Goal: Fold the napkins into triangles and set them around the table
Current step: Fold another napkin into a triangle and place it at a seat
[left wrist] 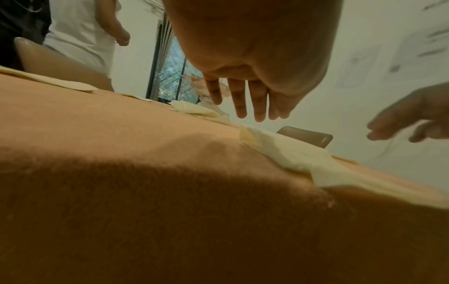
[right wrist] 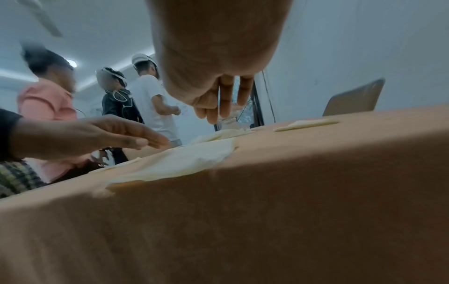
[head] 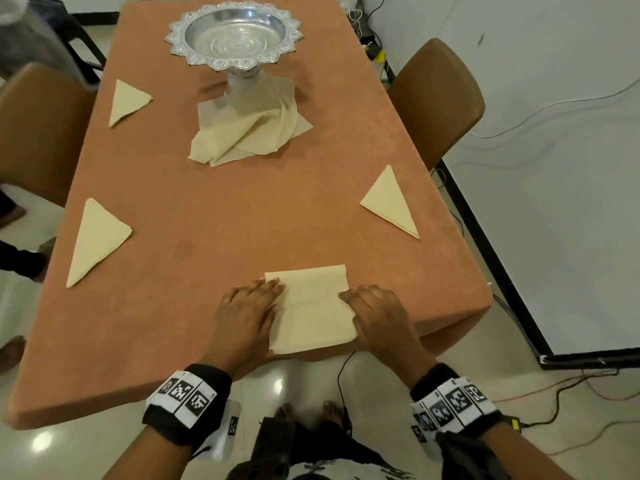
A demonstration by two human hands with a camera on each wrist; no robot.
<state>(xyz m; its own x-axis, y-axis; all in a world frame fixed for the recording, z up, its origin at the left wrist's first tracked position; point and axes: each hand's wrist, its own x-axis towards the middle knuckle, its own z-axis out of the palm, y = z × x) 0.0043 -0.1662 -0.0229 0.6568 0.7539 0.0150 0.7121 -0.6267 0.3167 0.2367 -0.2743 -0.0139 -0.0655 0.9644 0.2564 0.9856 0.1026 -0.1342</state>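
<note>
1. Napkin, cream, roughly rectangular, lies flat at the near edge of the worktop, between both hands.
2. Left hand rests palm down on the napkin's left edge; fingers straight, close together, tips on the far-left corner. Nothing pinched.
3. Right hand lies palm down on the napkin's right edge; fingers loosely bent, close together, pressing the cloth. Not pinching that I can see.
4. Left wrist view: left fingers straight, slightly spread, above the napkin. Right wrist view: right fingers straight, together, above the napkin.
5. Three folded triangles on the worktop: far left, near left, right, each near a long edge, well apart.
6. Loose pile of unfolded napkins lies mid-worktop, partly under the foot of a silver pedestal bowl.
7. Brown chairs on the left and right sides.
8. Other people stand behind in both wrist views.
</note>
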